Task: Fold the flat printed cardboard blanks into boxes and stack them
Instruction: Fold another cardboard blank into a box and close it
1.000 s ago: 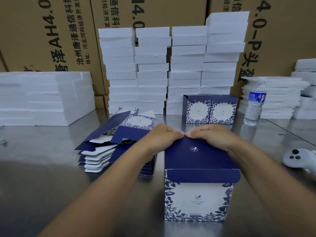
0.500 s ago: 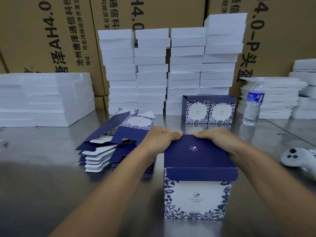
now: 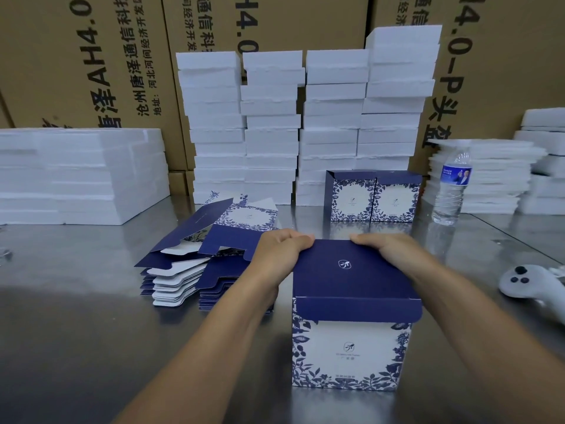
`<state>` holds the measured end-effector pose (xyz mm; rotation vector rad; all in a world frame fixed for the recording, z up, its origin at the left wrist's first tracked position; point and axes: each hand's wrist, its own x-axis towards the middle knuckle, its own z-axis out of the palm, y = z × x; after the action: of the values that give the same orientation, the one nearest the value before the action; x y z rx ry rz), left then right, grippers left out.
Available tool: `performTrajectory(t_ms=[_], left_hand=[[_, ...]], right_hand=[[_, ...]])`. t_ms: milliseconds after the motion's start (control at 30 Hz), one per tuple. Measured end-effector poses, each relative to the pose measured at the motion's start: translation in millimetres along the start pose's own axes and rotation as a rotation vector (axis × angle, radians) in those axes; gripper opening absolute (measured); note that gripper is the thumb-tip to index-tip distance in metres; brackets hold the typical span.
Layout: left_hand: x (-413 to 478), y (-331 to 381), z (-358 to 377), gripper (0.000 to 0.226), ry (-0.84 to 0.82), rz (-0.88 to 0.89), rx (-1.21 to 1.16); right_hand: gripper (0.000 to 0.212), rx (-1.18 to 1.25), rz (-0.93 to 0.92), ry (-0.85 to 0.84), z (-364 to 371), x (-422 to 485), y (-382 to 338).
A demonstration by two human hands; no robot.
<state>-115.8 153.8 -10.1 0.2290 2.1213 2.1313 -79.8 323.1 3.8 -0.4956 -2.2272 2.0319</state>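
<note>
A folded blue-and-white printed box (image 3: pixel 348 347) stands upright on the steel table in front of me, its navy lid flap lying over the top. My left hand (image 3: pixel 281 249) grips the lid's far left corner, fingers curled over the back edge. My right hand (image 3: pixel 385 249) grips the far right part of that edge the same way. A pile of flat printed blanks (image 3: pixel 195 264) lies to the left of the box. Two finished boxes (image 3: pixel 371 198) stand side by side further back.
Tall stacks of white foam blocks (image 3: pixel 305 123) line the back, with more foam (image 3: pixel 76 175) at left and right. A water bottle (image 3: pixel 452 188) stands at right, a white controller (image 3: pixel 526 283) lies near the right edge. Brown cartons form the wall behind.
My hands have slid apart along the lid's back edge, from touching at its middle toward the two corners. The lid now lies flatter on the box.
</note>
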Motion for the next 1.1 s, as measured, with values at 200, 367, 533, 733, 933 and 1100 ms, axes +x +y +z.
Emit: performTrajectory(t_ms=[200, 367, 533, 733, 933, 1100], left_hand=[[-3.3, -1.1, 0.7, 0.025, -0.012, 0.01, -0.012], [-7.9, -5.3, 1.5, 0.032, 0.067, 0.034, -0.04], [-4.8, -2.2, 4.6, 0.032, 0.1, 0.033, -0.019], [-4.4, -1.8, 4.6, 0.034, 0.111, 0.049, 0.015], [-6.2, -1.5, 4.4, 0.035, 0.11, 0.046, 0.002], [-8.1, 1.2, 1.8, 0.033, 0.104, 0.024, 0.031]], right_hand=[[0.022, 0.043, -0.039, 0.018, -6.0, -2.6, 8.6], [0.019, 0.087, -0.038, 0.035, -4.6, -6.4, 6.6], [0.022, 0.103, -0.07, 0.09, -7.5, -9.6, 9.8], [0.03, 0.108, -0.107, 0.102, -9.2, -11.0, 14.7], [0.025, 0.082, -0.117, 0.098, -7.3, -17.7, 9.3], [0.011, -0.04, -0.403, 0.055, -16.6, -33.5, 14.9]])
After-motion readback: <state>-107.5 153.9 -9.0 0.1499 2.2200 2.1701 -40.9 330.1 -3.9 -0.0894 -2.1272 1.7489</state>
